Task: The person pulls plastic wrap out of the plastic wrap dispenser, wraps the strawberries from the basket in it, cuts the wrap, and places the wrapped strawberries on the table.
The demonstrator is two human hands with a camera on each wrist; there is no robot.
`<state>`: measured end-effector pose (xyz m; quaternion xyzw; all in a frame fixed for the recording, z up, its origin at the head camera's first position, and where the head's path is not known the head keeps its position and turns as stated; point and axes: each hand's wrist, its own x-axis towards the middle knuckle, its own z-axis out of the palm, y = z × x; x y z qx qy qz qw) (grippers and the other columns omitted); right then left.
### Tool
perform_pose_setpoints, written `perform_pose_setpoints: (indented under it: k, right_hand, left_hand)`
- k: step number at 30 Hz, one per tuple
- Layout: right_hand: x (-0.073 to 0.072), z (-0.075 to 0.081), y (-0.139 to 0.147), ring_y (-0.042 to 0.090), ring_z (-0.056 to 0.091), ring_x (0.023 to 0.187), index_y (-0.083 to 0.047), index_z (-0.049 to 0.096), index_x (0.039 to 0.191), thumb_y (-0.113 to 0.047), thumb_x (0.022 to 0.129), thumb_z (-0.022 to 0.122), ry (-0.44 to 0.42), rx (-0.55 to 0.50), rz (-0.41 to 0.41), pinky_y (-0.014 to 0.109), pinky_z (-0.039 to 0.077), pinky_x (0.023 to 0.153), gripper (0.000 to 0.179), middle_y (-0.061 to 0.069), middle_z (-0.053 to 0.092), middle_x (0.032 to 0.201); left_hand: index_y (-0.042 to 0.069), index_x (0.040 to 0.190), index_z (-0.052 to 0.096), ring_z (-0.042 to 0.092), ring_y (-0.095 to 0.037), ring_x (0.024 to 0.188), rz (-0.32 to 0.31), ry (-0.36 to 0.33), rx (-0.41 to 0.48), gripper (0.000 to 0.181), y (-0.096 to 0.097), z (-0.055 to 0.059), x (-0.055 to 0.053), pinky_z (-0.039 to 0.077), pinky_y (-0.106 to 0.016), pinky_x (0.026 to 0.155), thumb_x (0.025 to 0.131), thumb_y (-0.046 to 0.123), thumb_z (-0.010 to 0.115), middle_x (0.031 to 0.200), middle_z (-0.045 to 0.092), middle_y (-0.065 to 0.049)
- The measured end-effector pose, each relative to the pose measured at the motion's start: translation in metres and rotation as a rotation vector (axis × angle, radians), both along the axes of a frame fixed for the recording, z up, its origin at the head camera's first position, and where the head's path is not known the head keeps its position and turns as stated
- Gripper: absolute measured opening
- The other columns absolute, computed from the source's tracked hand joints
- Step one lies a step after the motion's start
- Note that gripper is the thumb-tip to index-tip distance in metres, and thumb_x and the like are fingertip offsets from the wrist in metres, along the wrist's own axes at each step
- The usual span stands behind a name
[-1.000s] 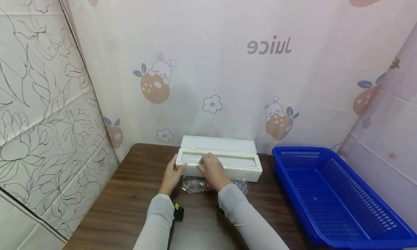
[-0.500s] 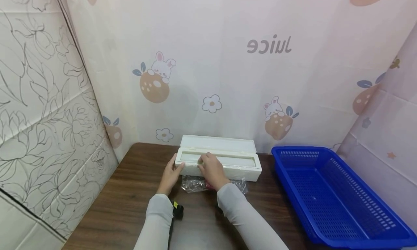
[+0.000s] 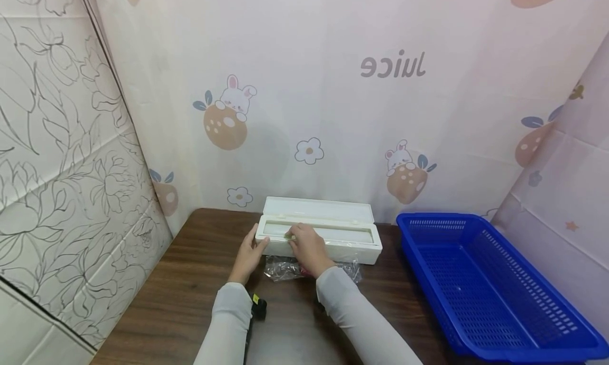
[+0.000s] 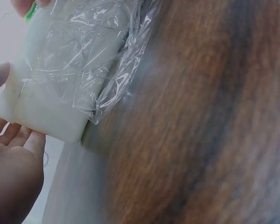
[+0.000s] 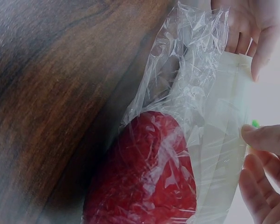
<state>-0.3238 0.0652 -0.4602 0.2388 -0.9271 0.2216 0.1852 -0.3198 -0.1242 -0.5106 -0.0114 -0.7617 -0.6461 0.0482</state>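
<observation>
A long white cling film dispenser box (image 3: 347,253) stands on the table with its lid (image 3: 319,209) raised at the back. My left hand (image 3: 247,253) grips its left end, thumb in front and fingers round the end. My right hand (image 3: 309,247) is at the front edge of the top, left of the middle, pinching a small green slide cutter (image 3: 287,236), mostly hidden by the fingers. Clear cling film (image 5: 203,37) hangs crumpled down the front of the box. Under the film lies a rounded red item (image 5: 147,172); its kind is unclear, and the right arm mostly covers it in the head view.
A blue perforated plastic basket (image 3: 428,291) stands to the right of the box. The brown wooden table (image 3: 185,280) runs back to a printed curtain (image 3: 309,90). A patterned curtain (image 3: 71,169) borders the left side.
My right hand has slid slightly left along the box's front edge with the slide cutter. My left hand keeps its hold on the left end.
</observation>
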Motion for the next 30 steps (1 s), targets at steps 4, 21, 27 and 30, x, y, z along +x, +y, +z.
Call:
perform_pose_setpoints:
  k: [4, 21, 27, 30]
  right_hand:
    - [-0.0001, -0.0001, -0.0001, 0.02, 0.065, 0.106, -0.015, 0.073, 0.102, -0.008, 0.087, 0.078, 0.017, 0.004, 0.007, 0.036, 0.057, 0.084, 0.018, 0.001, 0.07, 0.112]
    - [-0.0016, -0.0002, -0.0021, 0.017, 0.065, 0.106, -0.02, 0.077, 0.105, -0.002, 0.085, 0.077, 0.074, 0.062, 0.023, 0.034, 0.059, 0.072, 0.028, -0.004, 0.071, 0.112]
    - [-0.0003, 0.0006, -0.0028, 0.015, 0.065, 0.105, -0.022, 0.078, 0.107, -0.001, 0.086, 0.075, 0.072, 0.085, 0.017, 0.031, 0.058, 0.071, 0.03, -0.005, 0.072, 0.112]
    - [0.0002, 0.0012, -0.003, 0.015, 0.066, 0.103, -0.024, 0.078, 0.109, -0.002, 0.088, 0.074, 0.077, 0.106, 0.011, 0.03, 0.058, 0.069, 0.031, -0.006, 0.073, 0.113]
  left_hand:
    - [0.003, 0.159, 0.021, 0.019, -0.032, 0.15, 0.007, 0.002, 0.0, 0.073, 0.0002, 0.0, -0.0004, 0.019, -0.046, 0.12, 0.103, 0.029, 0.059, 0.163, 0.02, -0.018]
    - [0.003, 0.158, 0.023, 0.021, -0.034, 0.149, 0.039, -0.006, -0.001, 0.08, 0.0037, 0.0017, 0.0002, 0.022, -0.047, 0.119, 0.099, 0.035, 0.066, 0.163, 0.021, -0.019]
    - [0.001, 0.157, 0.024, 0.021, -0.033, 0.149, 0.039, 0.008, -0.006, 0.078, 0.0036, -0.0013, -0.0018, 0.021, -0.046, 0.12, 0.099, 0.03, 0.066, 0.163, 0.021, -0.019]
    - [0.001, 0.157, 0.024, 0.021, -0.033, 0.149, 0.039, 0.01, -0.006, 0.078, 0.0035, -0.0019, -0.0021, 0.021, -0.046, 0.12, 0.099, 0.03, 0.066, 0.163, 0.021, -0.019]
